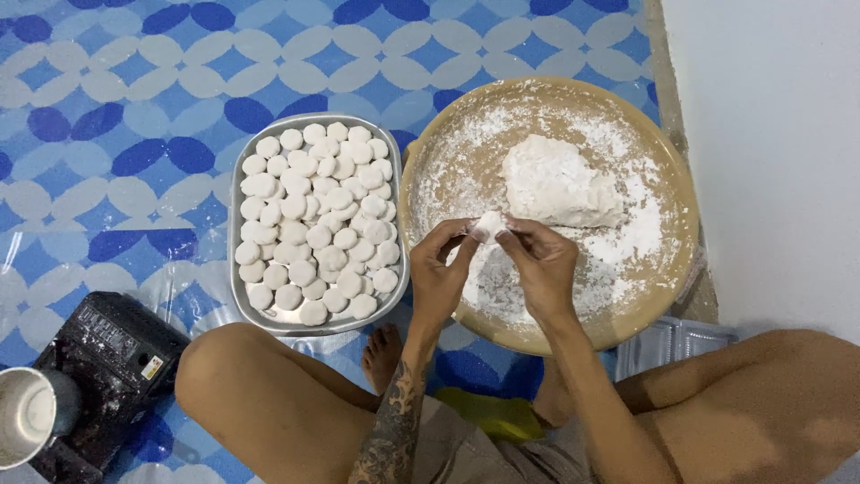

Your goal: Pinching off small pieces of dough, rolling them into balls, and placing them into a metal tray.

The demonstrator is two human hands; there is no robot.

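A small white piece of dough (489, 224) is pinched between the fingertips of both hands, just above the near part of a round tan floured tray (421, 170). My left hand (441, 269) grips it from the left, my right hand (543, 265) from the right. A large lump of white dough (557, 184) lies in loose flour on that tray, just beyond my hands. To the left stands a rectangular metal tray (235, 224) filled with several flattened white dough rounds (313, 224).
I sit cross-legged on a blue and white patterned mat (116, 116), my knees at the bottom of the view. A black appliance (112, 358) with a metal cup (31, 412) stands at bottom left. A white wall (770, 134) runs along the right.
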